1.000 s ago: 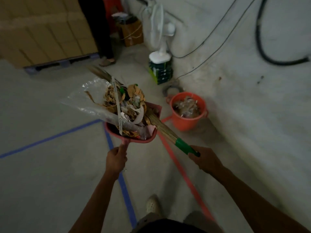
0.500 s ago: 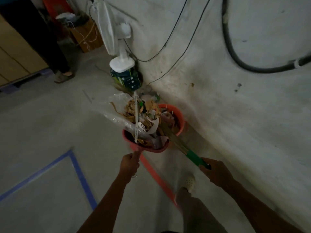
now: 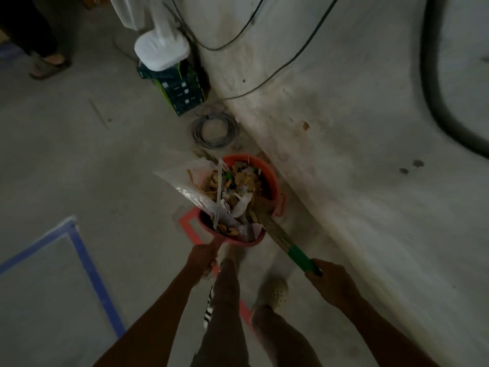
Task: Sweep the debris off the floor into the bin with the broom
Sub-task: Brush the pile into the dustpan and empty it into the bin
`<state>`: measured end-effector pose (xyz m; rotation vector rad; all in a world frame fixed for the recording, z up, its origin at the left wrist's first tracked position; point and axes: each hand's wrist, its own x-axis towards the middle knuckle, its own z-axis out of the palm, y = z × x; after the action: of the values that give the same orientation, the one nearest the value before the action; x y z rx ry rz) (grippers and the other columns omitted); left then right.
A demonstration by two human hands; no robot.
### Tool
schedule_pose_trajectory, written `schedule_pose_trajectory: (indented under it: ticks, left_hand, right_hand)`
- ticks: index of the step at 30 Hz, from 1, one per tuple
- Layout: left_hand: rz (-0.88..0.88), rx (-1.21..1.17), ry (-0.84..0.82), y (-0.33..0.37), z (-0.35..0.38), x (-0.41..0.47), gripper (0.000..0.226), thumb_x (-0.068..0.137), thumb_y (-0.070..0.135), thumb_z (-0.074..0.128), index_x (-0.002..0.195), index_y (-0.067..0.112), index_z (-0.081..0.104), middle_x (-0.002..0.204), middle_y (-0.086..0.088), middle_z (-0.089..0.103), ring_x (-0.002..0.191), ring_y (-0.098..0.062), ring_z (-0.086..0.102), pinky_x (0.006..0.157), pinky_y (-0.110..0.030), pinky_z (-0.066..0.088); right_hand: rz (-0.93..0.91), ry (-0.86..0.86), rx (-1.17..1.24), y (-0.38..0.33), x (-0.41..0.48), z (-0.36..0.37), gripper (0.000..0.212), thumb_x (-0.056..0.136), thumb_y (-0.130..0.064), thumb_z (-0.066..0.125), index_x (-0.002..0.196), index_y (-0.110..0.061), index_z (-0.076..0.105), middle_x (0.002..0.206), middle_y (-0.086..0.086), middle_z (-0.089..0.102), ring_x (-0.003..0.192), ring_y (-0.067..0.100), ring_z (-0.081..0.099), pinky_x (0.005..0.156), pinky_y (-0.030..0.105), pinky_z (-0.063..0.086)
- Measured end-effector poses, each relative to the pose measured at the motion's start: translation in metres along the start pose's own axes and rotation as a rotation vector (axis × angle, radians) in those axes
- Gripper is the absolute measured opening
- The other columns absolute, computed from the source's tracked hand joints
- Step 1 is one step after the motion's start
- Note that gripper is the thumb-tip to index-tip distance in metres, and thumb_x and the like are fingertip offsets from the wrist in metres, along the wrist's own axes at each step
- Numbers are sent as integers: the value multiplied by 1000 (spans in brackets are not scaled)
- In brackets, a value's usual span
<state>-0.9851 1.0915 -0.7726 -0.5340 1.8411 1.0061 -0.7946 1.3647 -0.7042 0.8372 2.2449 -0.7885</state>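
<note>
View from above, down onto a grey concrete floor point(image 3: 79, 154) where it meets a pale, stained wall point(image 3: 344, 128). A round orange plastic bin point(image 3: 274, 181) stands on the floor at the foot of the wall.

The left hand point(image 3: 202, 258) has its fingers curled round the handle of a red plastic dustpan point(image 3: 234, 241), which is held over the bin's near rim. The pan is heaped with debris point(image 3: 232, 192): brown scraps, white paper and a clear plastic sheet.

The right hand point(image 3: 330, 279) grips the green handle of a straw broom point(image 3: 301, 256). The broom's long axis runs diagonally from the hand at lower right up and left, and its bristle end points into the heap on the pan, beside the bin.

A white strip lying on the heap carries print too small to read.

Along the floor's edge beyond the bin lie a coil of grey cable point(image 3: 214, 131) and a stack of dark green boxes point(image 3: 182, 88) under a white fan base point(image 3: 161, 51). The box labels are unreadable.
</note>
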Motion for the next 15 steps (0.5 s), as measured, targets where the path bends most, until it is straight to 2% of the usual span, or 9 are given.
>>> schedule_pose_trajectory:
  ticks: [3,7,9,11,13,15]
  left_hand:
    - [-97,38,-66,25,3,47,39,101,40,50,78,9,57,55,-6,48,33,-12,31,39,-14,20]
    - [-172,91,-99,60,12,117,47,100,44,52,68,10,50,56,-9,47,33,-13,33,42,-18,24]
    - [-200,107,-115,83,23,146,44,101,45,51,82,6,57,58,-10,53,37,-14,47,43,-19,36]
    - [-256,49,-151,109,38,170,33,104,28,48,117,0,59,89,-17,67,67,-21,68,61,-27,57]
    - [-263,43,-150,129,50,193,35,100,13,52,131,-3,54,120,-22,65,86,-25,67,73,-36,60]
    - [-306,32,-141,140,56,215,45,97,12,54,139,-3,46,140,-26,52,117,-35,60,96,-45,53]
  right_hand:
    - [84,-28,-8,-12,48,-1,23,99,-42,52,110,-25,63,74,-7,62,58,5,56,51,17,36]
    - [235,-36,-60,-38,110,1,24,100,-44,49,99,-23,61,71,-8,58,58,6,56,48,18,35]
    - [298,-63,-83,-55,140,0,26,100,-42,48,99,-20,62,71,-6,57,58,7,53,47,20,33]
    - [338,-79,-112,-73,166,-3,27,100,-40,49,103,-17,62,74,-5,56,59,8,52,48,21,34]
    - [357,-86,-149,-92,188,-7,25,99,-38,50,105,-17,62,78,-5,56,63,9,53,55,22,39]
    - [347,-88,-215,-106,205,-9,24,98,-38,52,106,-17,62,76,-7,54,63,8,52,57,22,41]
